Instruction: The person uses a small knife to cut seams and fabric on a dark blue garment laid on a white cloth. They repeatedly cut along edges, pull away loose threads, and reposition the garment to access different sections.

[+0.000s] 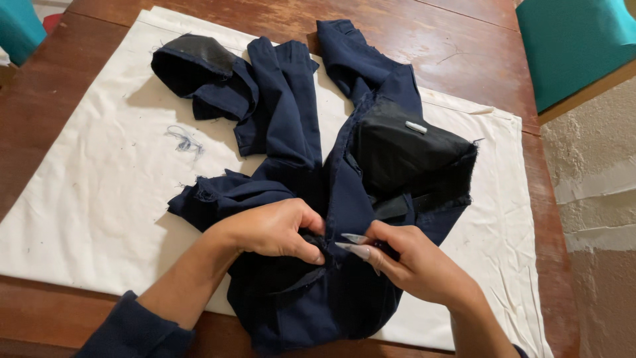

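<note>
Wooden table (pixel 464 40) under white cloth (pixel 86 185); at lower centre our left hand (pixel 271 229) pinches the navy garment (pixel 318 166), our right hand (pixel 411 262) grips, perhaps, a small tool. Bunched fabric could slip and snag.

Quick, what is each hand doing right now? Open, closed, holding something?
Left hand: closed, pinching the dark navy blue fabric garment.
Right hand: closed on the same garment; whether it also holds a small tool cannot be told.

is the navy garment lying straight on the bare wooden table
No, the navy garment lies on a white cloth that covers the wooden table.
</note>
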